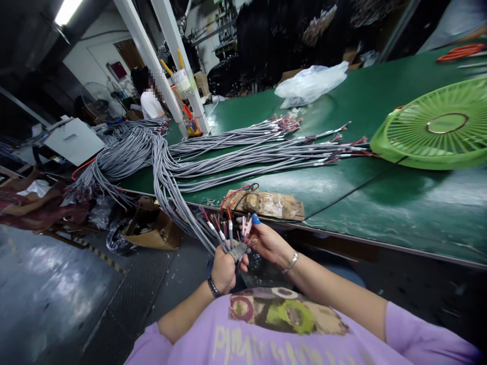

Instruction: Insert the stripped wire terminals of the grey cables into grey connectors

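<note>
Gray cables (162, 162) sweep left of and beyond the fingers, some ends clasped in curled fingers of the left hand (223, 269). The right hand (269, 244), 1 digit tipped blue, meets exposed wires (251, 243); whether it pinches any cannot be told. Just beyond the fingertips lies a wooden block (279, 204); well right, a green fan (422, 126).

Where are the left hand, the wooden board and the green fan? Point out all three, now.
Left hand (223, 272): head view, on the back of the hand.
Wooden board (279, 205): head view, on its upper face.
Green fan (446, 123): head view, on the centre of its grille.
</note>
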{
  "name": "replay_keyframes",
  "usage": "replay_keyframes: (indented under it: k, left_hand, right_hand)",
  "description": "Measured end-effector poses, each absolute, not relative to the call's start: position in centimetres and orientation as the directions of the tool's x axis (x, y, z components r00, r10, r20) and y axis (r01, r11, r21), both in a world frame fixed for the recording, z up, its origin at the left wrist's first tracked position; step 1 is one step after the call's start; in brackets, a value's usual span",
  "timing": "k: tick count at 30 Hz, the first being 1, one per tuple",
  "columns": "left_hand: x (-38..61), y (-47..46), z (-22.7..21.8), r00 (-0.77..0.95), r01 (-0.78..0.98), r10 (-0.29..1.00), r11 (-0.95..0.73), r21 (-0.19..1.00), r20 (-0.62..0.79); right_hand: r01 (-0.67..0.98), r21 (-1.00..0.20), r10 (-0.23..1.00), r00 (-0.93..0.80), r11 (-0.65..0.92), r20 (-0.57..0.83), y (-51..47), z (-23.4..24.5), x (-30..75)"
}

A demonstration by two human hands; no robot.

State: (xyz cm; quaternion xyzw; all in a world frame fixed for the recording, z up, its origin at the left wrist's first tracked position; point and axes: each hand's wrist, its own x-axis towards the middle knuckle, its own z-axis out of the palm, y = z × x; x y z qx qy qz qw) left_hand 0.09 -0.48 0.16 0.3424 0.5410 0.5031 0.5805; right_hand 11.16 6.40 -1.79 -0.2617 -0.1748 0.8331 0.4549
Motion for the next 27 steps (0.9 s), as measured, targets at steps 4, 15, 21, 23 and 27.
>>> replay_keyframes:
  k: [4,15,21,23,27]
  left_hand:
    - [0.1,-0.5,0.0,-0.097,-0.198,0.953,0.264,0.944,-0.287]
    - [-0.4,-1.7,0.4,-0.102,-0.210,0.949,0.274,0.939,-0.300]
    - [-0.3,-1.9,0.9,-0.158,-0.248,0.950,0.224,0.943,-0.268]
    - [0.0,-1.7,0.9,-0.167,-0.261,0.952,0.209,0.942,-0.258]
    - [0.5,-1.3,1.0,-0.159,-0.267,0.956,0.200,0.943,-0.248]
  right_hand:
    - [-0.696,-0.519,0.867,-0.429,-0.497,-0.255,6.5,-1.8,10.9]
    - [-0.639,-0.466,0.787,-0.552,-0.612,-0.277,5.8,-2.0,12.0]
    - [-0.648,-0.525,0.827,-0.508,-0.552,-0.241,5.7,-1.8,12.0]
    - [-0.652,-0.557,0.849,-0.475,-0.515,-0.230,5.6,-1.8,11.9]
    - [-0.628,-0.679,0.916,-0.358,-0.379,-0.180,5.5,-2.1,11.7]
